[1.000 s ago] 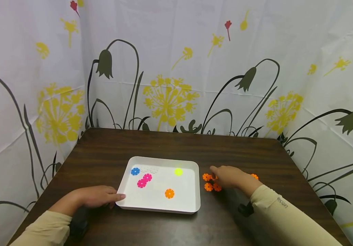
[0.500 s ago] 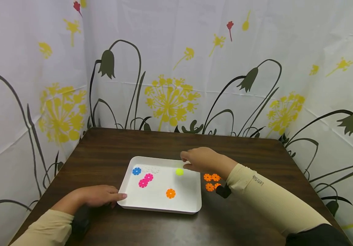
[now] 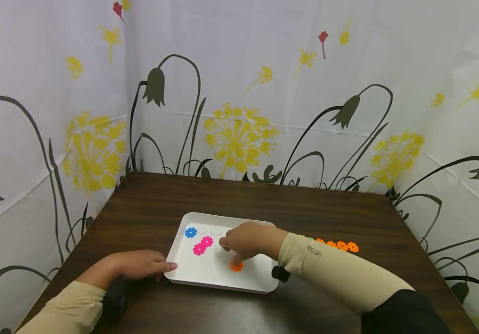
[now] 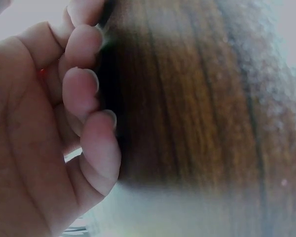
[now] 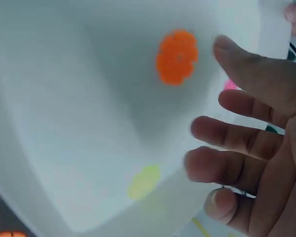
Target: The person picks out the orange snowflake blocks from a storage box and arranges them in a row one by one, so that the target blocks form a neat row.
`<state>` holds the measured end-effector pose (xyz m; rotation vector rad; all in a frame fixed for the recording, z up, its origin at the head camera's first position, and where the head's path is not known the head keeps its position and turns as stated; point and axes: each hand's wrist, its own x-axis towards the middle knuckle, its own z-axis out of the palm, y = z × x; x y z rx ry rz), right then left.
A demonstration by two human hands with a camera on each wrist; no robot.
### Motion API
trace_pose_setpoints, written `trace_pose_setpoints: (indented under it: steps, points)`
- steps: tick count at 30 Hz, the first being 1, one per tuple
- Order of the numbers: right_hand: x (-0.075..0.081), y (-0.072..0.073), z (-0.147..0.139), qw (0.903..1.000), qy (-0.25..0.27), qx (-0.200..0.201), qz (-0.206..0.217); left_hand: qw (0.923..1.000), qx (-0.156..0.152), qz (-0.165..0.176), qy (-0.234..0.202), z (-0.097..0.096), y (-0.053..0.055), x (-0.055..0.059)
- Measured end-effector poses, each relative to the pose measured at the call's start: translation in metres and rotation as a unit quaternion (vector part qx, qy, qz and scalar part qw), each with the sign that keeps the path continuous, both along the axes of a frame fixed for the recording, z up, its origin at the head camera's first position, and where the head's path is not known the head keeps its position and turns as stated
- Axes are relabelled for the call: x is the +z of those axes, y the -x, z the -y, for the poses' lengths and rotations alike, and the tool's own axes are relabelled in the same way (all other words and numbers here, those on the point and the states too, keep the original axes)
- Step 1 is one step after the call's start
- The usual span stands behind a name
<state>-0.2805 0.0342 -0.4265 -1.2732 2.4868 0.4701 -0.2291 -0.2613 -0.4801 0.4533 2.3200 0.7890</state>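
Note:
My left hand [image 3: 141, 266] holds the white tray [image 3: 189, 271] at its left edge, thumb over the rim; the left wrist view shows its fingers [image 4: 99, 143] curled. Over the tray hovers my right hand [image 3: 249, 240], its fingers loosely bent with nothing between them in the right wrist view. Just below the thumb lies an orange notched disc [image 3: 236, 266]. Toward the tray's left are a blue disc [image 3: 191, 232] and two pink discs [image 3: 199, 249], with white discs [image 3: 211, 231] behind. The yellow disc [image 5: 144, 182] is hidden by my right hand in the head view.
Several orange discs [image 3: 341, 245] lie on the dark wooden table [image 3: 306, 204] right of the tray, partly hidden by my right forearm. A white flower-printed curtain [image 3: 239, 69] surrounds the table's back and sides.
My right hand has moved left from the orange discs on the table, across the tray's back right corner, to over the tray's middle. My left hand stays at the tray's edge.

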Motion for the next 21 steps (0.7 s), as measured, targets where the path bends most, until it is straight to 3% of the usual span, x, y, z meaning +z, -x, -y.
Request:
trace_pose_setpoints:
  steps: [8,21]
  points:
    - [-0.016,-0.006,0.002,0.9994,-0.007,0.019,-0.027,1.0000,0.006,0.001,0.003,0.000,0.000,0.000]
    - [-0.018,-0.010,0.000,0.9994,-0.011,0.018,-0.027,1.0000,0.005,-0.001,0.000,-0.002,-0.001,0.003]
